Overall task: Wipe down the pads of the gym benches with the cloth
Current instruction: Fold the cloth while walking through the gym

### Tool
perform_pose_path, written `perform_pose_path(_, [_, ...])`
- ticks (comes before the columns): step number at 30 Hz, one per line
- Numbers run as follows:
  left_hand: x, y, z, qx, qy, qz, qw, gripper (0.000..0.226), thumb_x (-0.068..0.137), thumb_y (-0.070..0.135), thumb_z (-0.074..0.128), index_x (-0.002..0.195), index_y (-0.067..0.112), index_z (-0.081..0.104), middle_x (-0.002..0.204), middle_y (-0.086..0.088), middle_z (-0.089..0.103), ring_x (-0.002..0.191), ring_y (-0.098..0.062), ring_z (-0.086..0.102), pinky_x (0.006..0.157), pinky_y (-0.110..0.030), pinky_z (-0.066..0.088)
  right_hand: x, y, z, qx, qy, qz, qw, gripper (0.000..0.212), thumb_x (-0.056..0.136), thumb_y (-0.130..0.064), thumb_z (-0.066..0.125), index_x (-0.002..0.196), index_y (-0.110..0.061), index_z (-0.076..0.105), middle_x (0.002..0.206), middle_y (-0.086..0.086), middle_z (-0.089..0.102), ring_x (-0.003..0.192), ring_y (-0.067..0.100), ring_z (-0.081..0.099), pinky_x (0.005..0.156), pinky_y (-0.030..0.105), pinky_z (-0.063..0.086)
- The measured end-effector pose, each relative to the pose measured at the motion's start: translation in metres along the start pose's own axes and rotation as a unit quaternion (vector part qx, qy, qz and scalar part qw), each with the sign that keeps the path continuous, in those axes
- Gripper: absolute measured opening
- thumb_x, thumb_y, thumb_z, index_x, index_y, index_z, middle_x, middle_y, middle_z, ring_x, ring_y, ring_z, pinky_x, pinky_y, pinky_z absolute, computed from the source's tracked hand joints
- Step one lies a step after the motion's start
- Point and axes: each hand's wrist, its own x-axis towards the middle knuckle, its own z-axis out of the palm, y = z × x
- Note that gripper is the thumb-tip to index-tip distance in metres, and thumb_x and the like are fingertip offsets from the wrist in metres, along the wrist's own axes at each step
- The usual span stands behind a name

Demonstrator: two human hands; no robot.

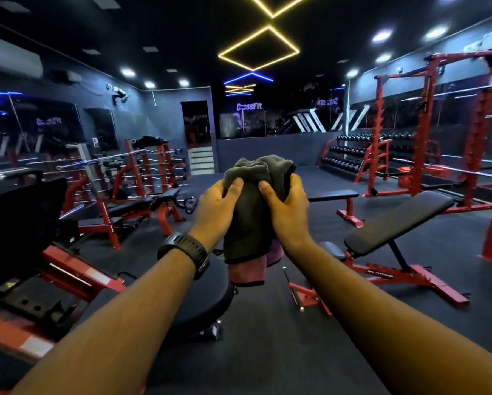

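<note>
A dim gym spreads out under a black ceiling with yellow and blue light strips, over a dark rubber floor. At the far left stands a black-and-red machine. Behind it is a red rack of curl bars with an adjustable bench in front. Lower down, under the left forearm, a dark padded bench lies close to the person.

The left hand, with a black watch on its wrist, grasps the left side of the grey cloth, thumb on the front. The cloth is held up in the air at mid-frame, touching no pad, bunched at the top and hanging down between both hands. A purple-pink layer shows below its lower edge; whether that is a second cloth or the reverse side cannot be told. The right hand clasps the cloth's right side, its thumb also pressed on the front.

Behind the hands a flat bench stands on red feet. To the right is an incline bench, its backrest tilted up. Further back are a dumbbell rack and, at the right edge, a red power rack.
</note>
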Motion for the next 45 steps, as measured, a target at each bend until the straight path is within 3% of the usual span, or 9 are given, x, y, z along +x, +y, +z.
perform_pose_path(4, [0.090, -0.052, 0.027, 0.006, 0.001, 0.002, 1.000, 0.065, 0.079, 0.070, 0.051, 0.124, 0.026, 0.066, 0.115, 0.002, 0.072, 0.107, -0.015, 0.067, 0.093, -0.044, 0.056, 0.082, 0.075, 0.022, -0.023, -0.009, -0.001, 1.000, 0.040, 0.093, -0.033, 0.070, 0.125, -0.013, 0.055, 0.113, -0.001, 0.067, 0.107, 0.014, 0.064, 0.092, 0.045, 0.056])
perform_pose_path(10, [0.233, -0.143, 0.055, 0.021, 0.002, 0.023, 1.000, 0.070, 0.074, 0.076, 0.048, 0.119, 0.026, 0.068, 0.110, 0.001, 0.072, 0.103, -0.016, 0.068, 0.090, -0.045, 0.058, 0.196, 0.190, 0.073, -0.043, -0.012, -0.014, 0.999, 0.043, 0.093, -0.037, 0.069, 0.125, -0.012, 0.055, 0.115, 0.002, 0.066, 0.108, 0.018, 0.064, 0.092, 0.048, 0.055])
perform_pose_path(16, [0.399, -0.228, 0.091, -0.019, 0.009, 0.014, 1.000, 0.053, 0.074, 0.075, 0.054, 0.104, 0.036, 0.071, 0.110, 0.000, 0.073, 0.106, -0.019, 0.069, 0.092, -0.048, 0.056, 0.338, 0.289, 0.124, -0.049, -0.019, -0.004, 0.999, 0.036, 0.094, -0.031, 0.069, 0.123, -0.014, 0.055, 0.109, -0.006, 0.064, 0.103, 0.010, 0.063, 0.091, 0.037, 0.056])
perform_pose_path(20, [0.490, -0.274, 0.121, -0.012, 0.017, 0.014, 1.000, 0.046, 0.074, 0.075, 0.050, 0.095, 0.039, 0.068, 0.106, 0.001, 0.074, 0.102, -0.019, 0.069, 0.089, -0.048, 0.057, 0.417, 0.357, 0.151, -0.052, -0.011, 0.002, 0.999, 0.036, 0.095, -0.033, 0.067, 0.124, -0.015, 0.055, 0.111, -0.003, 0.065, 0.105, 0.013, 0.063, 0.091, 0.040, 0.056])
perform_pose_path(27, [0.658, -0.393, 0.175, 0.001, 0.031, 0.017, 0.999, 0.068, 0.072, 0.075, 0.047, 0.114, 0.026, 0.069, 0.110, 0.002, 0.073, 0.104, -0.016, 0.068, 0.091, -0.046, 0.056, 0.560, 0.515, 0.203, -0.049, -0.019, 0.000, 0.999, 0.033, 0.094, -0.033, 0.068, 0.119, -0.014, 0.056, 0.107, -0.005, 0.065, 0.102, 0.011, 0.063, 0.090, 0.040, 0.056])
perform_pose_path(33, [0.822, -0.470, 0.216, -0.001, 0.051, 0.002, 0.999, 0.073, 0.074, 0.076, 0.047, 0.119, 0.022, 0.068, 0.112, 0.000, 0.072, 0.105, -0.018, 0.068, 0.092, -0.047, 0.056, 0.706, 0.628, 0.251, -0.027, -0.032, 0.002, 0.999, 0.032, 0.094, -0.035, 0.068, 0.117, -0.015, 0.057, 0.107, -0.003, 0.065, 0.102, 0.013, 0.063, 0.090, 0.042, 0.056])
perform_pose_path(40, [1.001, -0.559, 0.248, -0.001, 0.072, 0.003, 0.997, 0.055, 0.092, 0.060, 0.046, 0.120, 0.018, 0.067, 0.113, -0.003, 0.071, 0.105, -0.018, 0.068, 0.093, -0.045, 0.056, 0.857, 0.748, 0.313, -0.006, -0.043, 0.008, 0.999, 0.033, 0.096, -0.035, 0.066, 0.120, -0.014, 0.057, 0.109, -0.004, 0.065, 0.103, 0.011, 0.063, 0.089, 0.038, 0.056])
perform_pose_path(43, [1.066, -0.605, 0.256, 0.005, 0.074, 0.001, 0.997, 0.059, 0.088, 0.062, 0.044, 0.119, 0.018, 0.067, 0.112, -0.003, 0.072, 0.104, -0.018, 0.068, 0.091, -0.045, 0.057, 0.909, 0.806, 0.344, 0.003, -0.052, 0.006, 0.999, 0.031, 0.096, -0.034, 0.066, 0.119, -0.014, 0.057, 0.107, -0.006, 0.065, 0.099, 0.005, 0.062, 0.085, 0.031, 0.054])
perform_pose_path(45, [1.116, -0.643, 0.260, 0.016, 0.075, 0.014, 0.997, 0.049, 0.092, 0.059, 0.045, 0.113, 0.021, 0.068, 0.110, -0.002, 0.072, 0.103, -0.018, 0.068, 0.091, -0.046, 0.057, 0.948, 0.850, 0.370, 0.007, -0.055, 0.006, 0.998, 0.031, 0.097, -0.034, 0.065, 0.119, -0.014, 0.057, 0.106, -0.006, 0.065, 0.099, 0.004, 0.062, 0.083, 0.028, 0.054])
